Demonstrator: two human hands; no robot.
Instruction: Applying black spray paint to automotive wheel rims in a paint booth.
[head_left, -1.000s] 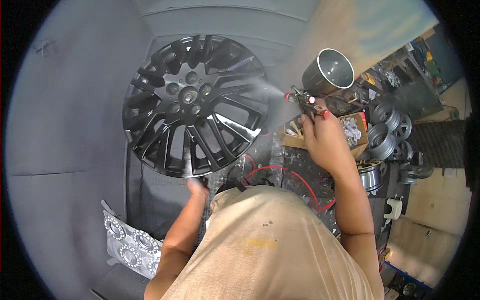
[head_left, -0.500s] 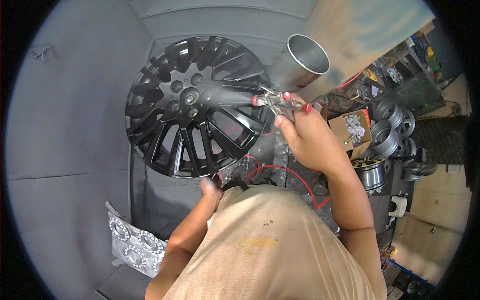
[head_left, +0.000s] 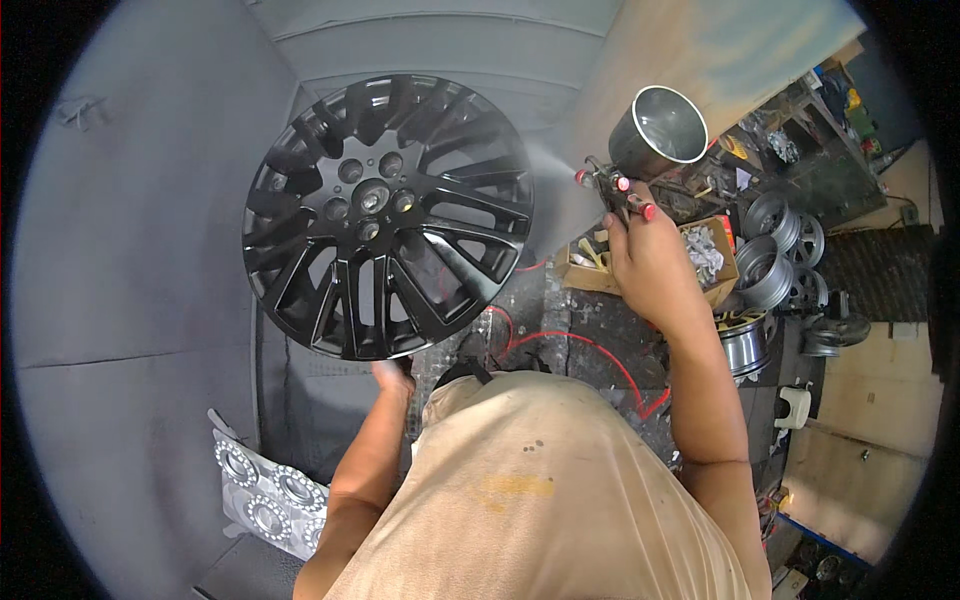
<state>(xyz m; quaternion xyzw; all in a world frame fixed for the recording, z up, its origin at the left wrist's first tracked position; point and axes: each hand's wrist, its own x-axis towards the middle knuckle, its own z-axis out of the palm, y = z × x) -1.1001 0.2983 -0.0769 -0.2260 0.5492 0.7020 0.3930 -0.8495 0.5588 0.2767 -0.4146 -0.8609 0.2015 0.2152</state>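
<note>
A glossy black multi-spoke wheel rim (head_left: 440, 192) lies face up in the middle of the view. My right hand (head_left: 650, 255) is closed round a spray gun (head_left: 610, 187) with red knobs and a large metal cup (head_left: 640, 150), right of the rim. A pale mist reaches from the nozzle toward the rim's upper right. My left hand (head_left: 393, 372) is at the rim's lower edge, its fingers partly hidden under it; what they hold cannot be made out.
Grey booth walls (head_left: 150, 250) enclose the left and back. A panel with several ring-shaped parts (head_left: 267, 515) leans at lower left. At right are a cardboard box (head_left: 590, 275), stacked silver rims (head_left: 765, 270) and a white stool (head_left: 793, 405). A red hose (head_left: 600, 350) curves across the floor.
Since half a second ago, the spray gun in my right hand has moved right, away from the rim's centre. My left hand has shifted slightly left, and the rim looks slightly turned.
</note>
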